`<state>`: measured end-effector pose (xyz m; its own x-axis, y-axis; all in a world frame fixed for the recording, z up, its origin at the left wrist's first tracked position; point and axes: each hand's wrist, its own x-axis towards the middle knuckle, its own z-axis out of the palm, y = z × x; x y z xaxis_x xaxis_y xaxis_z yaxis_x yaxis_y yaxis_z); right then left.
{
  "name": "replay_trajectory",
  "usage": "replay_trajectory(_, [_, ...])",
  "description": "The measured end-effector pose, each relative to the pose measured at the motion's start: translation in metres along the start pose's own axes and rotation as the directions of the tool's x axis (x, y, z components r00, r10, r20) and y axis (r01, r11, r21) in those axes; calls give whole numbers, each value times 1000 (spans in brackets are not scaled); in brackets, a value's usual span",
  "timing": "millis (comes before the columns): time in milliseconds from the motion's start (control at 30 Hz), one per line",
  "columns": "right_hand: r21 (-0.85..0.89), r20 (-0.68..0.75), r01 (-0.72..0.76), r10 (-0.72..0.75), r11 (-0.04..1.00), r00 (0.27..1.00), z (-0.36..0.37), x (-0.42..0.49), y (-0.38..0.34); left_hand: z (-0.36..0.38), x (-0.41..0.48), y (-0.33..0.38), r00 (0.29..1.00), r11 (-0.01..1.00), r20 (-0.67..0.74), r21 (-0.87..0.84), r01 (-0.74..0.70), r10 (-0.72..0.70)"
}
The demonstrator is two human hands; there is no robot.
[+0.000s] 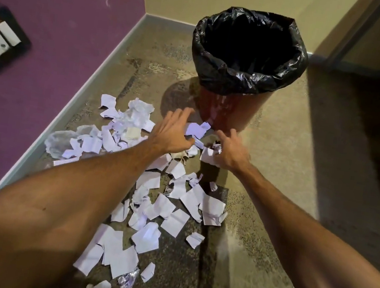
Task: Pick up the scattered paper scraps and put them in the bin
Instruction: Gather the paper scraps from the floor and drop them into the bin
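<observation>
Item: paper scraps (151, 202), dozens, too many for me to count, no legible writing, strewn on floor (276, 180) beneath and behind my hands. Left hand (173, 133) spread, empty. Right hand (230, 153) clutching crumpled scraps (209, 155). One bin (228, 107), black liner (248, 52), just beyond both

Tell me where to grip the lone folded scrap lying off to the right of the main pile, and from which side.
Take the lone scrap by its raised, creased edge, coming from above with the right hand. It lies apart from the other paper scraps on bare floor, so nothing crowds it, and its bent edge probably gives fingertips a lip to pinch where a flat sheet would not.
</observation>
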<state>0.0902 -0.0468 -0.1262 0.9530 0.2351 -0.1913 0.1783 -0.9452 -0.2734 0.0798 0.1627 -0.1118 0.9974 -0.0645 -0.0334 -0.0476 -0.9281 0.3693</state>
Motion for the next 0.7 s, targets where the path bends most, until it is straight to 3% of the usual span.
replay_trajectory(133, [-75, 174, -129, 140, 989, 975, 22, 25, -5, 29, 14, -20, 957, 980, 261, 185, 79, -126])
replay_trajectory(233, [-48, 182, -81, 89, 996, 979, 29, 48, -9, 42, 25, -24, 921, 963, 337, 246, 114, -195])
replay_trajectory(367, [-25, 206, -16, 21, 1000, 978, 33, 74, -13, 50, 33, -20, 910, 957, 319, 204, 205, -263])
replay_trajectory(567, [-90, 253, 10, 13, 996, 967, 44, 96, -25, 58, 42, -29, 916, 952, 305, 235, 194, -262])
replay_trajectory(700, [-93, 266, 53, -27, 994, 963, 43, 103, -35, 58, 40, -37, 942, 960, 215, 169, 225, -259])
